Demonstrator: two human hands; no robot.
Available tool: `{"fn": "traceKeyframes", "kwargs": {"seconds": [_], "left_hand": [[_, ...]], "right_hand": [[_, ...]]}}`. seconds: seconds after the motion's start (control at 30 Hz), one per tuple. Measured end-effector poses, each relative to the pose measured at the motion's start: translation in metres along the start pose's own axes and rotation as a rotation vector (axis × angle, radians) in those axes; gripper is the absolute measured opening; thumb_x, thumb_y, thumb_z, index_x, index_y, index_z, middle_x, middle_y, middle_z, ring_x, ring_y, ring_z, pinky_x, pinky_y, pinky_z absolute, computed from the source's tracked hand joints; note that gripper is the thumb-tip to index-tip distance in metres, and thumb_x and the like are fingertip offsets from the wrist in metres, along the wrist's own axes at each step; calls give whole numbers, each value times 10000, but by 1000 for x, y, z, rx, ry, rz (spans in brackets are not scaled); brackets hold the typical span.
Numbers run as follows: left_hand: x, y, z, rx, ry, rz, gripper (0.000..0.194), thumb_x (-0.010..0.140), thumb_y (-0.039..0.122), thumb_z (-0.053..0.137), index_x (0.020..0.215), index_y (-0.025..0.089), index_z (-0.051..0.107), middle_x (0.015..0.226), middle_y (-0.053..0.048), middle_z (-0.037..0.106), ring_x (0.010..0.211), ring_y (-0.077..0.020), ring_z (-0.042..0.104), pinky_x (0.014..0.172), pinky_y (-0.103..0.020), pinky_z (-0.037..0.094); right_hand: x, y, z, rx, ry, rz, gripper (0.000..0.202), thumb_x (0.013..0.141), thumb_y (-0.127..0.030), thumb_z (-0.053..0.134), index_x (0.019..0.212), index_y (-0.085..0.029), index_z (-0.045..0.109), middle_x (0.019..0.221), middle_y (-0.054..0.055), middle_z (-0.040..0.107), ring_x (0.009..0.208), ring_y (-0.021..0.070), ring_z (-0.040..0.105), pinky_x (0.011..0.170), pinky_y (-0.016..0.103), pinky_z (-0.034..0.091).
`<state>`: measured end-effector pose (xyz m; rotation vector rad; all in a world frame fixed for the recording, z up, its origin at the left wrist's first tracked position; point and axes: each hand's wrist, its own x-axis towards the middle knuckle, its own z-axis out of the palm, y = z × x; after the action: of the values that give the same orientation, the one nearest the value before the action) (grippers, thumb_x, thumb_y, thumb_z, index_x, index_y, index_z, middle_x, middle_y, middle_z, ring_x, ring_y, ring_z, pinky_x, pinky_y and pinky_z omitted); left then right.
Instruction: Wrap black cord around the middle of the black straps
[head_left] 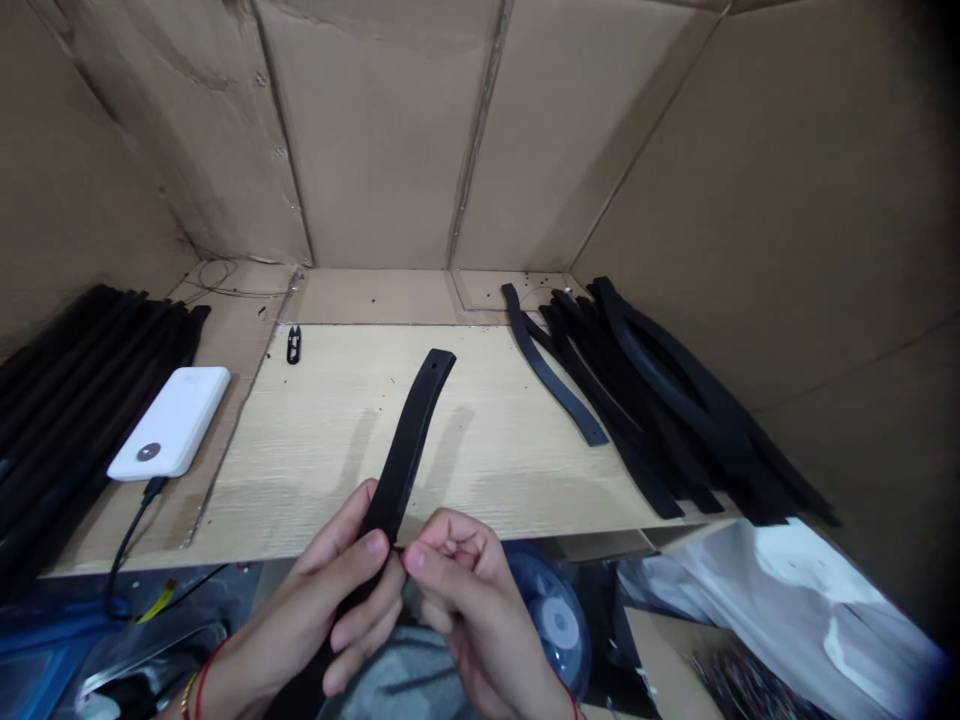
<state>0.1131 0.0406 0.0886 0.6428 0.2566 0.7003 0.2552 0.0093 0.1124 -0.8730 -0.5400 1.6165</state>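
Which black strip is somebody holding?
The middle strip, gripped in the left hand. All the other black strips lie unheld, in or beside the left pile and right pile.

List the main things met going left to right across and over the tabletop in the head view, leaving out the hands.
Left stack of black strips → white power bank → black thread snips → upper end of the held black strip → single curved black strip → right pile of black strips.
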Motion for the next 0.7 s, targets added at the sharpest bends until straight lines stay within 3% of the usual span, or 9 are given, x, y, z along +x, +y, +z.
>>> {"fn": "traceKeyframes", "kwargs": {"seconds": [0.23,0.43,0.57,0.7], "left_hand": [[4,-3,2,-130,-2,-4,373,1004,250,309,1249,343,574,448,105,266,289,-47,192,335,-98,307],[15,0,7,-221,-99,-66,440,987,330,298,884,214,709,453,64,325,298,-51,282,352,-120,349],[16,-2,5,-327,-239,-161,430,978,346,292,1113,267,693,436,71,313,265,-58,242,303,-117,302],[14,-1,4,-429,-302,-291,424,965,356,308,1171,325,677,406,73,302,231,-55,210,262,-108,266]], "right_hand": [[5,5,1,24,67,-83,285,694,-279,814,603,-143,580,461,-93,406,380,5,166,374,176,92],[9,9,-4,44,111,-75,318,681,-271,821,568,-149,549,450,-92,408,394,13,196,371,161,121],[11,16,-13,44,66,15,305,642,-302,844,579,-154,585,449,-93,399,394,20,203,373,165,152],[18,17,-19,20,-19,57,289,548,-332,886,614,-162,662,488,-61,490,409,46,336,389,182,247]]}}
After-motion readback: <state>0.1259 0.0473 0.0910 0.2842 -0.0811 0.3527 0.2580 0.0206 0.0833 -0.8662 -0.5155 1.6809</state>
